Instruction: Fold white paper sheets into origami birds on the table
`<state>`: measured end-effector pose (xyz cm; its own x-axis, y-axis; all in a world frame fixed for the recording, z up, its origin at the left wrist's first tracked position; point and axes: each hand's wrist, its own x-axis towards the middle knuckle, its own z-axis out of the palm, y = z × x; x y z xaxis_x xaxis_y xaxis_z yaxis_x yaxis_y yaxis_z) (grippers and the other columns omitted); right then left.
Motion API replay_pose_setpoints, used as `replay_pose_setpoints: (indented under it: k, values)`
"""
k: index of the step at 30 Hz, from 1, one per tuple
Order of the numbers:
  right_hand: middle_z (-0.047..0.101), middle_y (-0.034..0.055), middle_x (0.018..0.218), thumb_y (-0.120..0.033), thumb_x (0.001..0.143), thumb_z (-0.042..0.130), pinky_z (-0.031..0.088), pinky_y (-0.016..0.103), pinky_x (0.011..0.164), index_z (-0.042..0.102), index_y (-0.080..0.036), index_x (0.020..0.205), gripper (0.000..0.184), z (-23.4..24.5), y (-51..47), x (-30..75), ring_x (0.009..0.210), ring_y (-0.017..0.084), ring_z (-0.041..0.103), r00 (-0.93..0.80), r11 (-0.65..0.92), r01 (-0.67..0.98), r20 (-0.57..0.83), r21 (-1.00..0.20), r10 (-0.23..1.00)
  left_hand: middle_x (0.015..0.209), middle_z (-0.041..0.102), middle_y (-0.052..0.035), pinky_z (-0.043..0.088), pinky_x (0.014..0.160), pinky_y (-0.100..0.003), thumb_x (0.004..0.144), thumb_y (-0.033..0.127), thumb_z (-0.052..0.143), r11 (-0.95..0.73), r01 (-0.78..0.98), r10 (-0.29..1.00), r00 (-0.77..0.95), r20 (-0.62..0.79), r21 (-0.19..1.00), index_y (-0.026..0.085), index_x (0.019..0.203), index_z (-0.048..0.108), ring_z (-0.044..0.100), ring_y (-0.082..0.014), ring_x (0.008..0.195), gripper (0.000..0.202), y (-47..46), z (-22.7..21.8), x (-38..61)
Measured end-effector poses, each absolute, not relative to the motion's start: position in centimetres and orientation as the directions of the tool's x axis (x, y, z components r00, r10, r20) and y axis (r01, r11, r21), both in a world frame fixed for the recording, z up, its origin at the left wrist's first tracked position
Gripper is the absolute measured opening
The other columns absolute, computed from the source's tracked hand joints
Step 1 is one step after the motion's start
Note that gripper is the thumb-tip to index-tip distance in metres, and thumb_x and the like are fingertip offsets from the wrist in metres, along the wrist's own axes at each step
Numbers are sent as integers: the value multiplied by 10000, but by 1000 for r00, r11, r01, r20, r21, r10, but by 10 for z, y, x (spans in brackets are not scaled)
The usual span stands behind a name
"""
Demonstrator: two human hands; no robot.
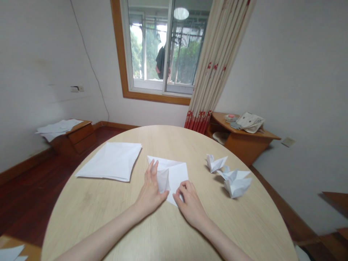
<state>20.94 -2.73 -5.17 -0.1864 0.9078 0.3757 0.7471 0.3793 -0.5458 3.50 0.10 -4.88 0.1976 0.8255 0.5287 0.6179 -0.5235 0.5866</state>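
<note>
A white sheet of paper [178, 173], partly folded, lies on the round table in front of me. Its folded flap [163, 180] stands slightly raised near the left side. My left hand [152, 188] rests over that side, fingers stretched toward the far edge and thumb by the flap's lower corner. At the near right edge, my right hand [188, 200] has its fingers curled, with thumb and forefinger pinching the paper. What lies under the left palm is hidden.
A stack of white paper [111, 161] lies on the table [136, 239] at left. Folded paper birds [237, 184] stand at right, one paper bird [215, 164] farther back. Beyond the table are a wooden cabinet [241, 146], a curtain [210, 72] and a low drawer unit [80, 137].
</note>
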Motion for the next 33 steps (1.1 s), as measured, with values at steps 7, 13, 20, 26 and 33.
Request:
replay_pose_setpoints:
  k: [7, 13, 20, 26, 33]
  values:
    - [535, 45, 886, -132, 837, 504, 484, 374, 817, 498, -215, 696, 163, -50, -27, 210, 890, 212, 543, -188, 376, 721, 359, -582, 915, 1502, 109, -166, 226, 1108, -570, 689, 151, 642, -526, 601, 828, 203, 522, 601, 247, 1472, -40, 136, -350, 1407, 1043, 1, -49, 35]
    - [518, 49, 893, -134, 850, 481, 458, 386, 847, 476, -206, 697, 169, -51, -25, 209, 906, 212, 515, -196, 342, 723, 297, -600, 935, 1498, 122, -159, 218, 1109, -567, 665, 140, 650, -528, 577, 831, 198, 521, 623, 253, 1478, -37, 146, -348, 1402, 1070, 4, -53, 34]
    - [497, 50, 906, -137, 860, 498, 430, 379, 870, 462, -202, 726, 153, -49, -27, 209, 935, 218, 501, -203, 333, 718, 273, -612, 940, 1502, 109, -152, 203, 1113, -575, 662, 129, 661, -541, 587, 826, 238, 510, 602, 262, 1479, -82, 134, -356, 1400, 1113, 7, -53, 30]
    - [510, 41, 928, -118, 841, 530, 440, 350, 834, 483, -202, 842, 97, -43, -28, 214, 921, 209, 516, -252, 361, 714, 261, -600, 932, 1503, 140, -166, 224, 1103, -575, 640, 168, 713, -572, 618, 802, 285, 525, 539, 252, 1479, -82, 170, -369, 1389, 1159, 16, -52, 23]
    - [555, 38, 917, -112, 905, 438, 449, 274, 745, 574, -200, 903, 162, -38, -29, 219, 849, 170, 547, -467, 528, 681, 255, -507, 847, 1501, 175, -201, 251, 1097, -567, 596, 291, 798, -581, 701, 776, 324, 541, 414, 196, 1481, -79, 185, -394, 1385, 1250, 27, -53, 12]
